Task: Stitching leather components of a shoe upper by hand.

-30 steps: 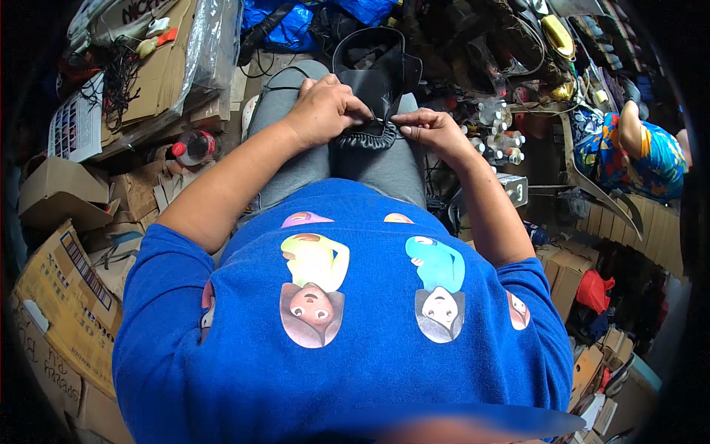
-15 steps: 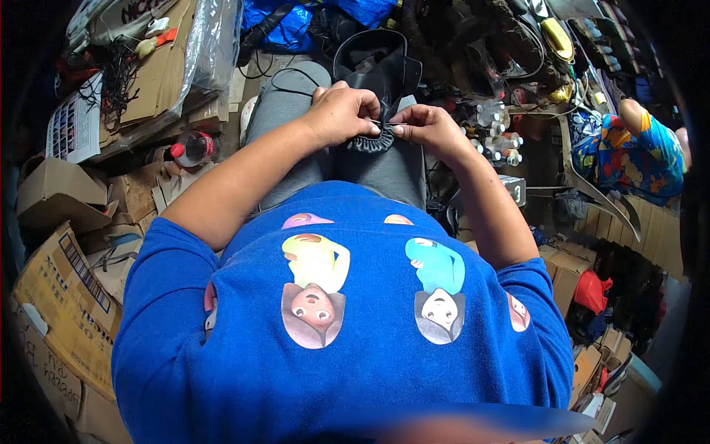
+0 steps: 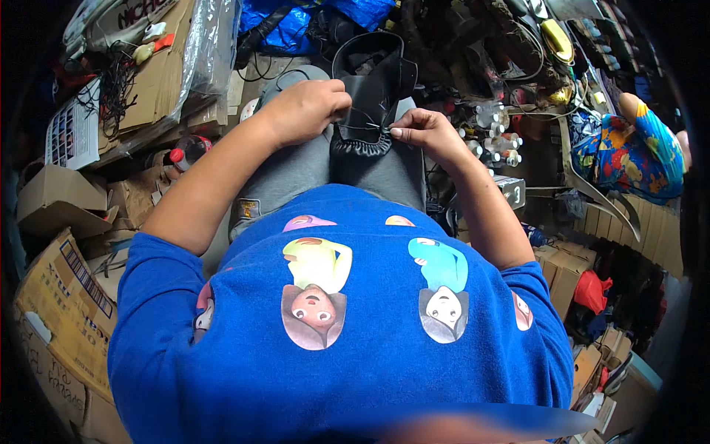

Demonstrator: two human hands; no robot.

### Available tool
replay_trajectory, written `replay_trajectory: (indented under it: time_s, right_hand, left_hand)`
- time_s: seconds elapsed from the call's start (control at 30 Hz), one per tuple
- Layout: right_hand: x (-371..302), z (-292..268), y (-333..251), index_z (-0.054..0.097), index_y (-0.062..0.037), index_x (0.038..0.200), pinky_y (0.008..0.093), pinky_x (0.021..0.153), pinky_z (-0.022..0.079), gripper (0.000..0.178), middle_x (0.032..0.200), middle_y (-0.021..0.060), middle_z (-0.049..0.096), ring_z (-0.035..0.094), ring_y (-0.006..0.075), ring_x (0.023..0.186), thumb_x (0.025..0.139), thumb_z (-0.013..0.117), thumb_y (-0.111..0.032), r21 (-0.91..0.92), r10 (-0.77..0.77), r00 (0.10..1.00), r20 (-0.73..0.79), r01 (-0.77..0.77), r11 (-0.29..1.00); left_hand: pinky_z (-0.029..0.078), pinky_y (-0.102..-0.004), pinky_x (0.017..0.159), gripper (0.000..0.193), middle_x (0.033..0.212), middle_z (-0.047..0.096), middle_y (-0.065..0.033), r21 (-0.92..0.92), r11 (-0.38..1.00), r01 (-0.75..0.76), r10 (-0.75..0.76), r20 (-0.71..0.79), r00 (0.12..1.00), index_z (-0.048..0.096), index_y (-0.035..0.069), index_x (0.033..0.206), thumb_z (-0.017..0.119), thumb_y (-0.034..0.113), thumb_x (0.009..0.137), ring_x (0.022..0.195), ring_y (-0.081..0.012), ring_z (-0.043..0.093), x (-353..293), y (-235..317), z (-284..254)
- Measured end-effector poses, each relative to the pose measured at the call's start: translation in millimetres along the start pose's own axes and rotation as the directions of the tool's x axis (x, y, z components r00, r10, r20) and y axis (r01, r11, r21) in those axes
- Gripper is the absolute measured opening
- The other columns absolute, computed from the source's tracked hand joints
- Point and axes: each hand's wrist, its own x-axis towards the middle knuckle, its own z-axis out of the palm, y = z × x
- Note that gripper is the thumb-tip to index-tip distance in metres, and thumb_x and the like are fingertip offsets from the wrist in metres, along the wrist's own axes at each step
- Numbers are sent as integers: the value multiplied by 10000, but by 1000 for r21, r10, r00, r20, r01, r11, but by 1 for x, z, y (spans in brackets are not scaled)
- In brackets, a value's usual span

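A black leather boot (image 3: 376, 92) lies across my lap, its open collar pointing away from me and its gathered, stitched toe edge (image 3: 361, 148) nearest my body. My left hand (image 3: 310, 109) is closed to the left of the boot, gripping a dark thread (image 3: 358, 126) that stretches across to the boot's right side. At that side my right hand (image 3: 429, 133) pinches the stitched edge between thumb and finger. Whether a needle is in either hand is too small to tell. Grey trousers (image 3: 285, 163) cover my legs under the boot.
Small clear bottles (image 3: 503, 144) stand in a group to the right. A person's leg in colourful patterned shorts (image 3: 640, 155) is at the far right. Cardboard boxes (image 3: 63, 196) and a red-capped bottle (image 3: 191, 152) lie at the left. Blue plastic sheeting (image 3: 285, 26) is at the back.
My left hand has moved left, away from the boot, drawing the thread out taut. My right hand stays at the boot's edge, with more of the gathered toe now visible.
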Motion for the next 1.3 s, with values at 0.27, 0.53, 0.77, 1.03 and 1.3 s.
replay_trajectory:
  time_s: [0.27,0.53,0.77,1.03,1.3]
  right_hand:
    - [4,2,0,656,-32,827,212,664,435,123,761,-8,633,550,60,702,772,728,-114,32,-9,1000,14,9,999]
    - [2,1,1,650,-34,815,215,666,442,105,768,-9,637,557,64,709,781,718,-107,36,7,1000,-8,-7,999]
    - [1,0,1,647,-34,808,211,650,436,105,753,-14,631,549,55,692,789,712,-115,33,-18,1000,9,17,999]
    - [2,8,-2,652,-40,801,218,616,437,116,717,-28,619,533,49,661,786,716,-136,-71,3,999,-39,-6,997]
    - [-1,4,-5,682,-24,798,226,628,454,113,723,6,628,557,68,673,759,726,-120,-367,-162,983,-89,119,923]
  left_hand:
    - [467,-387,741,201,875,573,-67,-55,988,-146,136,-158,978,629,93,856,702,75,670,867,-281,569,23,-4,16]
    - [440,-382,767,199,852,557,-48,4,998,-62,62,-88,994,622,118,841,706,96,662,864,-266,526,16,-2,12]
    - [390,-376,800,169,843,521,-44,60,992,-113,112,15,994,580,98,793,686,167,681,893,-240,497,0,2,4]
    - [374,-369,738,168,835,518,-38,245,963,-111,155,-167,974,554,113,765,673,173,663,858,-223,512,42,12,-1]
    - [370,-398,794,121,863,580,-25,55,997,51,-51,-3,999,653,129,841,660,224,767,918,-220,537,22,27,10]
